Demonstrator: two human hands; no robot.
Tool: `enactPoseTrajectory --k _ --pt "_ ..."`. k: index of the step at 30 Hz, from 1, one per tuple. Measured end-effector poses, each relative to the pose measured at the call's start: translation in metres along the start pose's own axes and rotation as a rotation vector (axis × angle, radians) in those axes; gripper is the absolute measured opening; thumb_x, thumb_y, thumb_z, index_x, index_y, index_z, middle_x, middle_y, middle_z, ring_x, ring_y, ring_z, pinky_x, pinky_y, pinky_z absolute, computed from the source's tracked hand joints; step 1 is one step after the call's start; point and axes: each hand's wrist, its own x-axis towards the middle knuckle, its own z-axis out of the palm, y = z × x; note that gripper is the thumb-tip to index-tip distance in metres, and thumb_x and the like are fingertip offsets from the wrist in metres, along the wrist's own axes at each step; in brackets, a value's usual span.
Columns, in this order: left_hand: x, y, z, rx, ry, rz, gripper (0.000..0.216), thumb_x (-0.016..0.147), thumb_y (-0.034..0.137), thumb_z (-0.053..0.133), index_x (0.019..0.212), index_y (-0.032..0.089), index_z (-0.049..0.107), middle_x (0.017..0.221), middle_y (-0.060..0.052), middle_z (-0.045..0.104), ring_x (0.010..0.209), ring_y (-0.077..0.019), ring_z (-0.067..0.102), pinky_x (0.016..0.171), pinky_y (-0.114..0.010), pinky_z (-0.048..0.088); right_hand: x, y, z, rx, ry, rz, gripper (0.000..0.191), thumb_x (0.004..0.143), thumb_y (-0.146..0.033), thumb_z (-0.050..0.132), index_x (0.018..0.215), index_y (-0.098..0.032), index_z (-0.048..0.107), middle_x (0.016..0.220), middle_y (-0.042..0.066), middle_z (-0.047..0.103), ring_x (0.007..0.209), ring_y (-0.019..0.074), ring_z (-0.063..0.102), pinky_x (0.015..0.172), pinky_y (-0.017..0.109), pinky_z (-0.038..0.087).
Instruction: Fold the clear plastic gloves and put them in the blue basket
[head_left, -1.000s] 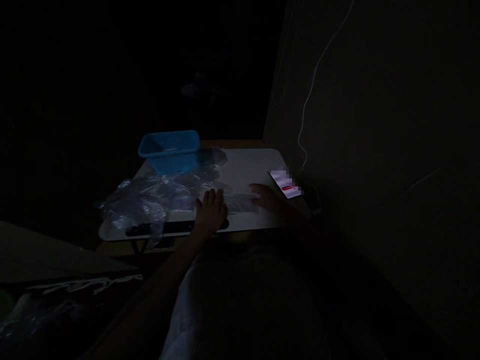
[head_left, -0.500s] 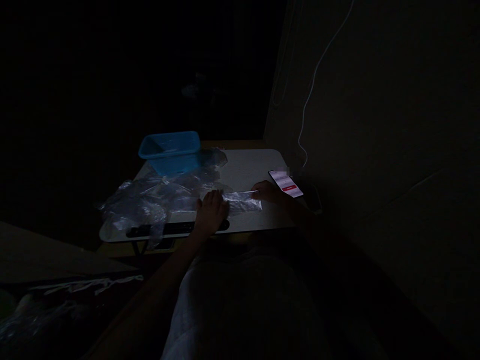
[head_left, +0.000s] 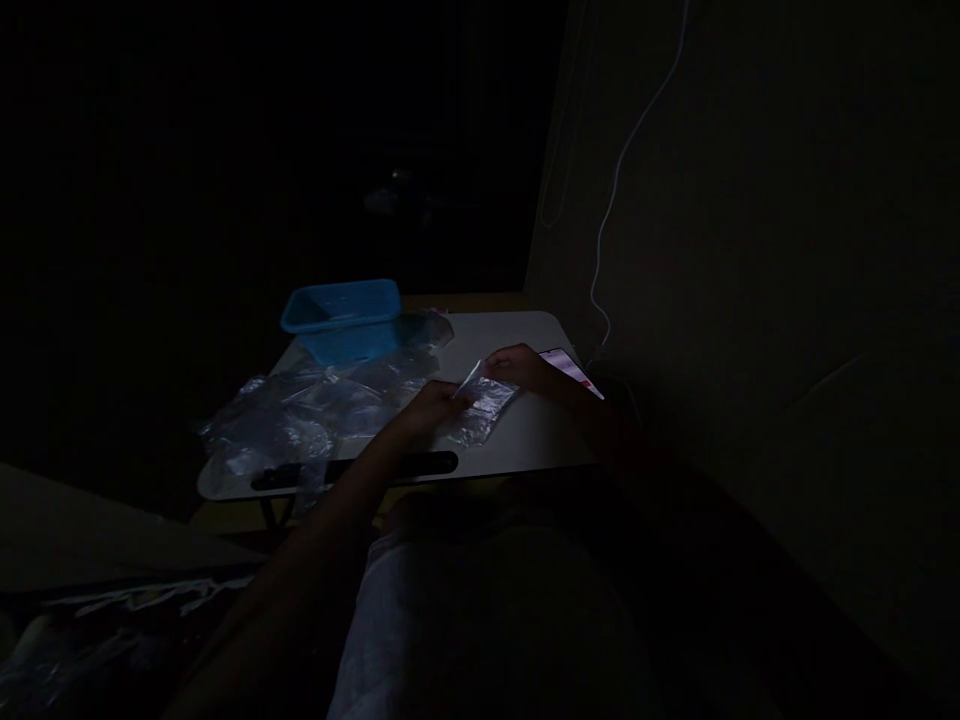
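Observation:
A clear plastic bag, shiny and folded into a small piece, is held between my two hands over the white table. My left hand grips its left edge, thumb on top. At its upper edge my right hand pinches it with the fingers together. To the left, a loose heap of clear plastic bags spreads over the table, part of it hanging over the front edge. Dim light blurs the finer detail of the fingers.
A blue plastic basket stands behind the heap. Partly hidden by my right arm, a lit phone lies at the table's right edge. A white cable hangs down the wall on the right. A dark slot runs along the table's front.
My left hand has gone from lying flat on the bag to gripping its edge. The bag has been lifted and tilted; my right hand has shifted slightly left and now covers part of the phone.

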Motion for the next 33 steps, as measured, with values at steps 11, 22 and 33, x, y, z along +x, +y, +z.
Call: enactPoseTrajectory --k 11,22,33 --pt "0.035 -0.026 0.024 -0.448 0.271 0.013 0.038 0.049 0.045 0.071 0.065 0.012 0.061 0.054 0.000 0.058 0.048 -0.0110 0.052 0.048 -0.023 0.039 -0.008 0.059 0.027 0.443 0.220 0.167 0.026 0.053 -0.034 0.072 0.067 -0.014 0.062 0.060 -0.001 0.059 0.056 0.0115 0.054 0.058 0.027 0.043" --pt "0.036 -0.039 -0.003 -0.275 0.179 0.020 0.037 0.055 0.049 0.069 0.061 0.014 0.059 0.042 0.007 0.044 0.036 -0.0030 0.032 0.039 -0.017 0.023 -0.007 0.057 0.025 0.218 0.257 0.116 0.026 0.060 -0.041 0.063 0.062 -0.016 0.056 0.054 -0.003 0.052 0.050 0.0086 0.045 0.049 0.023 0.034" --pt "0.034 -0.034 0.000 -0.295 0.183 0.021 0.029 0.052 0.040 0.068 0.062 0.015 0.058 0.049 0.005 0.051 0.041 -0.0044 0.040 0.041 -0.018 0.030 -0.009 0.061 0.023 0.222 0.218 0.076 0.028 0.063 -0.043 0.061 0.069 -0.016 0.059 0.056 -0.003 0.053 0.050 0.0091 0.046 0.049 0.023 0.035"
